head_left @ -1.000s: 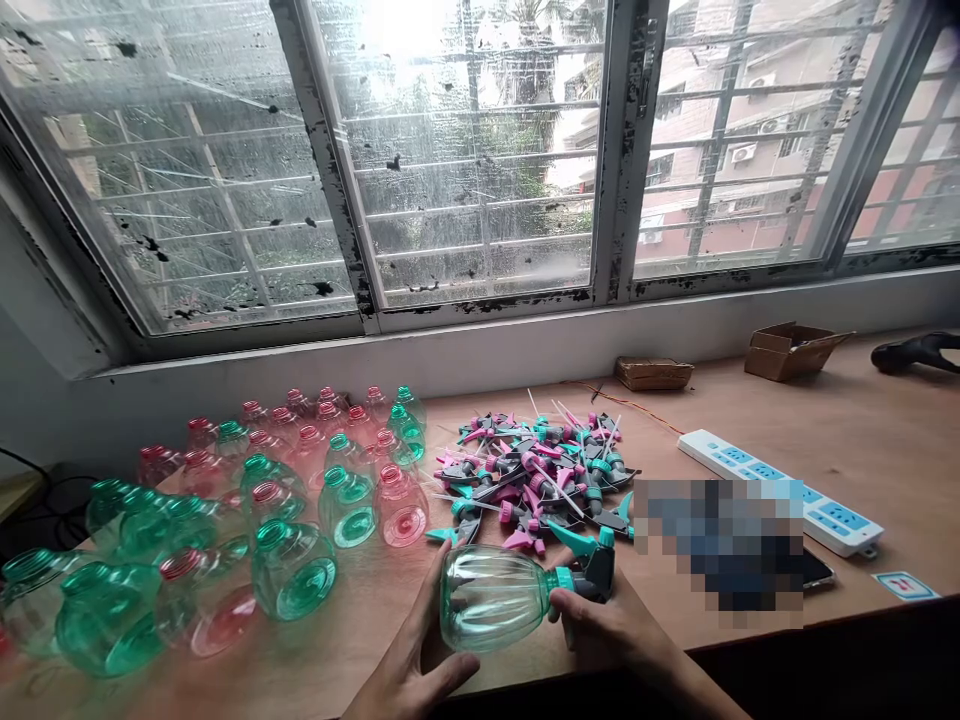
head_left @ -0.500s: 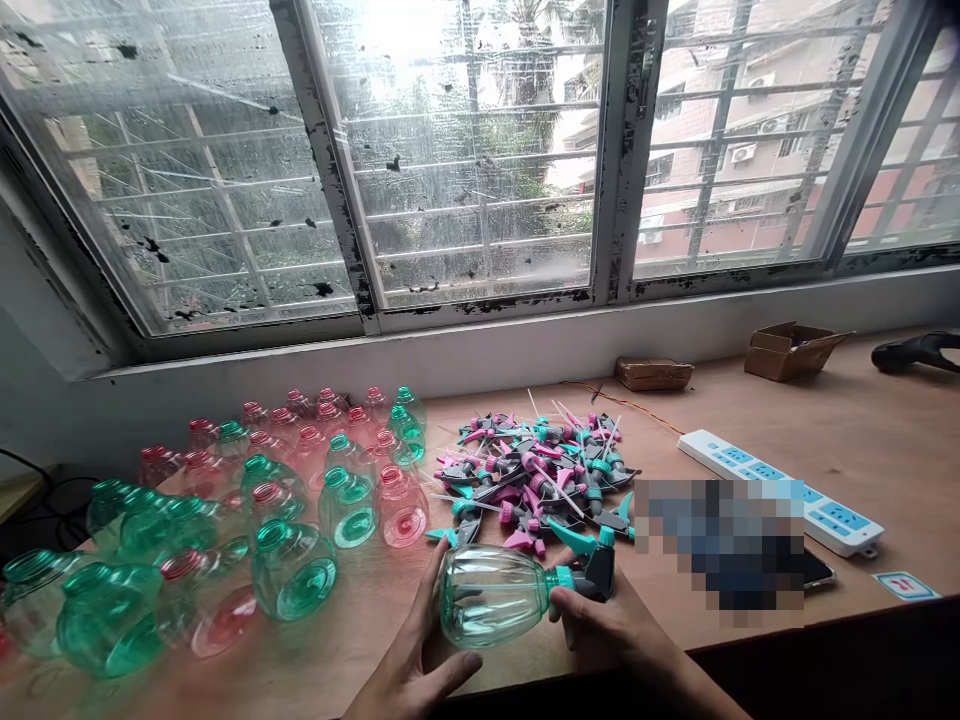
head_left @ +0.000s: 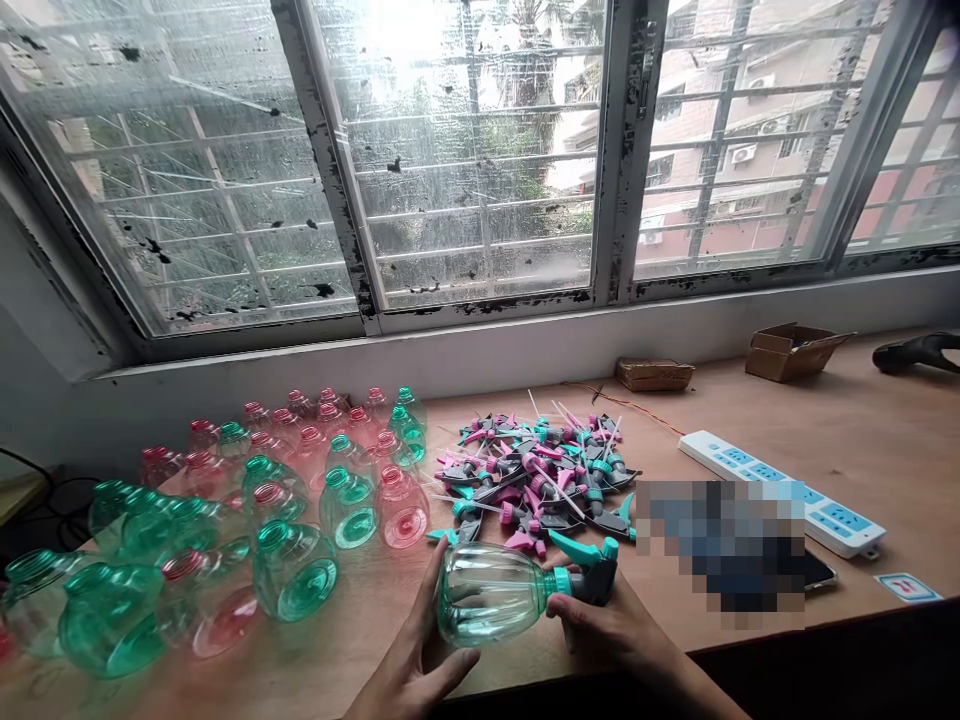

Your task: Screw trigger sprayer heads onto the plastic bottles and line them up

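A clear green spray bottle is held on its side above the table's front edge, base to the left. My left hand cups the base, its fingers partly hidden behind the bottle and its thumb below. At the neck, my right hand grips the collar of the grey and teal trigger sprayer, which is fitted on the bottle. Just beyond lies a heap of loose pink, teal and grey trigger sprayers with thin tubes.
Several open green bottles and pink bottles stand on the left of the wooden table. To the right are a white power strip, a blurred-out phone-like object, and a small open cardboard box. Windows rise behind.
Both hands keep their hold on the spray bottle. Bottle and hands have shifted only very slightly; the trigger of the sprayer sits a little lower and flatter.
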Motion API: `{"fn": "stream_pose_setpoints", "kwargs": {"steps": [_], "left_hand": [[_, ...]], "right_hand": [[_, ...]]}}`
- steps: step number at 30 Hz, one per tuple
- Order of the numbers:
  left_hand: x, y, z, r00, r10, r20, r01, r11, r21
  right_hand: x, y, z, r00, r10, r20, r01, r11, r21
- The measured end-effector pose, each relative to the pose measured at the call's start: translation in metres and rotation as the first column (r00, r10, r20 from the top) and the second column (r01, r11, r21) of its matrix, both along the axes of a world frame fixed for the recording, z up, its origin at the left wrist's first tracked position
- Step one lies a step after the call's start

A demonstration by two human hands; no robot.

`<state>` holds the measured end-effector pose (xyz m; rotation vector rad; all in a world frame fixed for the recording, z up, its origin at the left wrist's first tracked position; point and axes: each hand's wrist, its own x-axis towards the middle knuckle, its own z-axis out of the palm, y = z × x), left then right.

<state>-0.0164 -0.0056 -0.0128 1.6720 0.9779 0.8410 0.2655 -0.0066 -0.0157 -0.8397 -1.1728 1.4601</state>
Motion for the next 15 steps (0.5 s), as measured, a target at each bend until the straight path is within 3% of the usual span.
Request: {"fn": "stream_pose_setpoints", "kwargs": {"steps": [11,15], "left_hand": [[0.0024,-0.0007,0.0039,0.999,0.036,-0.032,-0.035,0.999,0.014],[0.0007,0.0003,0.0042,1.0,0.013,-0.006,-0.013,0.998,-0.055]], "right_hand": [[0.0022,0.0004,-0.0077,1.0,-0.017,0.012,0.017,1.0,-0.01],[0.0009,0.0,-0.0046,0.999,-0.02,0.031,0.021,1.0,-0.018]]}}
